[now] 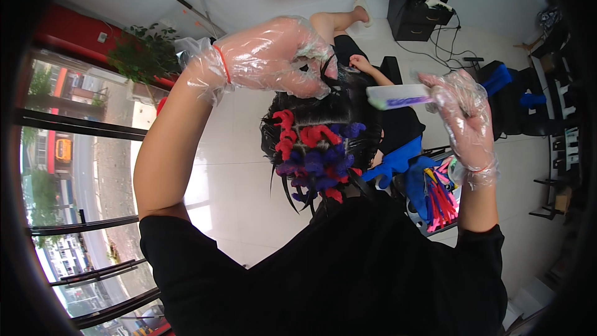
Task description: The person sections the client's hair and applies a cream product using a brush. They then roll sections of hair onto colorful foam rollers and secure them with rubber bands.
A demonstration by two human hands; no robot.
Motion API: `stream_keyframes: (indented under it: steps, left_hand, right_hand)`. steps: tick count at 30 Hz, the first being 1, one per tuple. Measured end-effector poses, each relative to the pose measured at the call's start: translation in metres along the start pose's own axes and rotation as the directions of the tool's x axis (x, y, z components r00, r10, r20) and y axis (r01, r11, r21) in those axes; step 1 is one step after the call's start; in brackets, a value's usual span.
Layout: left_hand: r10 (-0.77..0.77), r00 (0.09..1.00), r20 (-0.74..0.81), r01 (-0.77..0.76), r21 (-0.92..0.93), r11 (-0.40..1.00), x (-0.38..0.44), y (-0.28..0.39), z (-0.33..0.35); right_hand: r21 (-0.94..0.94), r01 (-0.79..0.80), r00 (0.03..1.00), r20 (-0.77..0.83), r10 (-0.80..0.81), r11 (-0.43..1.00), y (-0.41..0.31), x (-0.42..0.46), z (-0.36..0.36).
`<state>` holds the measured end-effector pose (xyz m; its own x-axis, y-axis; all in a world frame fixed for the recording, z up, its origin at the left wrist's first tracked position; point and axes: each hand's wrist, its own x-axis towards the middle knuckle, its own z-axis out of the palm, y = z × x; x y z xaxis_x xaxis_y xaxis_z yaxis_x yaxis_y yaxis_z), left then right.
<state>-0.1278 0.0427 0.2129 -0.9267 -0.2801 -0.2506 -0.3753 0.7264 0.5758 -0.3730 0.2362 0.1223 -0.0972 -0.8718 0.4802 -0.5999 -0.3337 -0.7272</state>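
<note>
Before me is the head of a seated person with black hair (322,107), parted into sections. Red hair curlers (322,136) and purple hair curlers (322,161) sit in rows over the back of the head. My left hand (280,58), in a clear plastic glove with a red band at the wrist, pinches a strand of dark hair (325,69) near the top. In my right hand (464,107), gloved the same way, is a white and purple flat tool (399,97), held to the right of the head. Blur hides whether it is a comb or a brush.
At right, a tray (424,229) holds several red, pink and blue rods (438,198); blue cloth (396,161) lies beside it. Farther off stand a black drawer cabinet (417,14) with trailing cords (436,51), a black chair (508,102) and a potted plant (142,53). Windows (84,149) line the left.
</note>
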Motion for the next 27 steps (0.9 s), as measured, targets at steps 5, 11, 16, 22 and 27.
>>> stream_keyframes:
  steps: [5,11,16,22,27]
  left_hand:
    - [0.128,0.99,-0.051,-0.129,-0.015,0.992,0.003,-0.025,0.002]
    - [0.071,0.993,-0.095,-0.082,-0.118,0.99,0.002,-0.036,0.012]
    - [0.007,0.99,-0.143,-0.041,-0.235,0.971,-0.001,-0.029,0.014]
    - [0.088,0.976,-0.2,-0.108,-0.092,0.99,0.001,-0.032,0.015]
    - [0.023,0.98,-0.195,-0.06,-0.186,0.981,0.002,-0.03,0.018]
  right_hand:
    - [-0.141,0.038,0.999,-0.03,-0.043,0.989,-0.019,0.009,0.024]
    - [-0.22,0.046,0.997,-0.057,-0.06,0.974,-0.012,-0.001,0.047]
    - [-0.321,0.089,0.99,-0.076,-0.12,0.943,-0.001,-0.006,0.051]
    - [-0.466,0.199,0.958,-0.092,-0.271,0.862,-0.006,-0.008,0.046]
    - [-0.491,0.242,0.93,-0.128,-0.344,0.837,-0.008,-0.008,0.042]
